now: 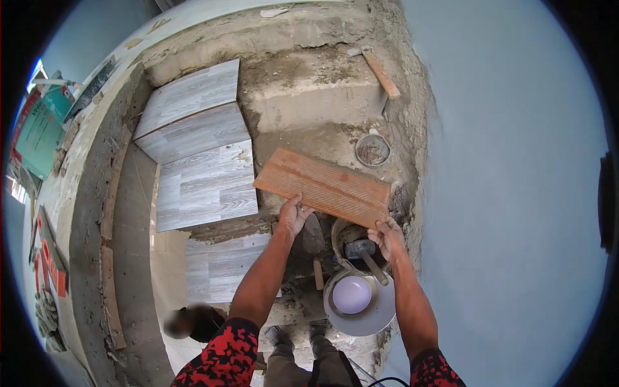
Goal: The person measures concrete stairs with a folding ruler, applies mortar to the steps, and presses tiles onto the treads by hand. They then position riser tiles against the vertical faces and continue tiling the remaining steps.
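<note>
A rectangular reddish-brown tile (324, 186), its ribbed back facing up, is held tilted over the rough steps. My left hand (295, 216) grips its near edge at the left, fingers partly under it. At the near right corner, my right hand (387, 237) pinches the same tile. Below the tile stands a bucket of mortar (336, 244), with a mallet (361, 249) lying across its rim. A trowel (314, 237) rests to the left of that bucket. Nearer my feet, a purple-white bowl (351, 295) sits in a pale bucket (385, 309).
Grey wood-look tiles (206, 184) cover the left part of several steps. A hammer (380, 73) and a round tin of nails (373, 151) lie at the right, beside the blue wall (509, 180). A person (196, 322) is at lower left; cardboard boxes (42, 132) stand far left.
</note>
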A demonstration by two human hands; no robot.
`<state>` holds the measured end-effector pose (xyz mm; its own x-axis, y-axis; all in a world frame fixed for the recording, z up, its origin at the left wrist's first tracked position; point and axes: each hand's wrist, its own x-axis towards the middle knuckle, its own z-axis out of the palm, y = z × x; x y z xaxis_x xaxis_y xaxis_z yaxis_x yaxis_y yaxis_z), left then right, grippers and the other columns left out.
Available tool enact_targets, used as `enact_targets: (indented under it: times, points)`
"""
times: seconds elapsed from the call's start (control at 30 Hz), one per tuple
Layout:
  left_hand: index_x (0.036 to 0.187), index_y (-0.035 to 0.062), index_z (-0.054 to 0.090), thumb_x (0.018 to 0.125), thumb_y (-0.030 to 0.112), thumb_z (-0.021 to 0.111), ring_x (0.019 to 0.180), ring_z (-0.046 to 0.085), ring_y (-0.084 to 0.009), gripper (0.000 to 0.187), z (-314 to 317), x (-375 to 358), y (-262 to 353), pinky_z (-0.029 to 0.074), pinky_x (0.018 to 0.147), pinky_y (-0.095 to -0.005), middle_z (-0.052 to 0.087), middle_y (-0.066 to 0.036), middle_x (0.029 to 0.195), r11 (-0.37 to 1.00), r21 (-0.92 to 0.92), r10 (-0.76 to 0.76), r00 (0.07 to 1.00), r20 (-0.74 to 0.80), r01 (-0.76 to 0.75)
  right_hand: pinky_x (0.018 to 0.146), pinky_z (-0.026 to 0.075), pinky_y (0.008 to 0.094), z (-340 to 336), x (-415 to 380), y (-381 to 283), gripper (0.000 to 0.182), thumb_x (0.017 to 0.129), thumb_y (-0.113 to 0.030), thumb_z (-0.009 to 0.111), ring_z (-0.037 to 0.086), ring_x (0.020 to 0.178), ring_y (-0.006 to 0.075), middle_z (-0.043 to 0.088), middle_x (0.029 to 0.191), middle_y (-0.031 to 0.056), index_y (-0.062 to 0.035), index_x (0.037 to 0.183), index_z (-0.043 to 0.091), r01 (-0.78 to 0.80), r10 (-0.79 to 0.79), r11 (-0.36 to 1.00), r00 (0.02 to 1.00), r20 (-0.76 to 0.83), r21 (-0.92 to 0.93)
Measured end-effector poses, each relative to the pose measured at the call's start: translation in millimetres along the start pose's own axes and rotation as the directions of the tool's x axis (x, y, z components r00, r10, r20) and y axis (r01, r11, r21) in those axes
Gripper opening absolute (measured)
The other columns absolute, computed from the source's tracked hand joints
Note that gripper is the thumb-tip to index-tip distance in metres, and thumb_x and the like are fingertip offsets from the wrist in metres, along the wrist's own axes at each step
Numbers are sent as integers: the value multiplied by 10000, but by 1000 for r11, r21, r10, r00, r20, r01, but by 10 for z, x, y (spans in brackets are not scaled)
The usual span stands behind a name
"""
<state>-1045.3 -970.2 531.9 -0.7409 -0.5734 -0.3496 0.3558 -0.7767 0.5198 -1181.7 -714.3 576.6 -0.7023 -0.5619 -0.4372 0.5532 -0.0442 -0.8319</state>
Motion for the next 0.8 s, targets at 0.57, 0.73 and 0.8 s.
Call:
enact_targets:
  times: [0.57,0.73,0.8]
  points:
    - [1275,-21,405,907,303,595,1064,580,-314,526,149,300,-222,528,869,-421,534,-197,1188,937,334,-64,991,-120,101,550,509,222,-362,1001,-197,216,942,-76,493,540,611,107,601,847,27,-48,1140,576,28,-32,994,999,-34,-109]
    - [1169,-18,521,850,413,654,833,665,-255,552,183,441,-228,577,685,-348,641,-169,970,795,555,-125,962,-244,244,511,493,231,-316,1229,-234,236,923,2,461,527,576,119,590,824,47,-10,1125,582,102,-129,972,984,-120,-210]
    - [1093,-1,571,861,405,641,737,667,-221,473,255,483,-320,576,610,-324,659,-152,899,787,558,-46,927,-373,263,578,501,241,-295,1200,-220,244,909,23,448,551,653,128,591,872,57,25,1126,562,155,-163,983,984,-77,-97]
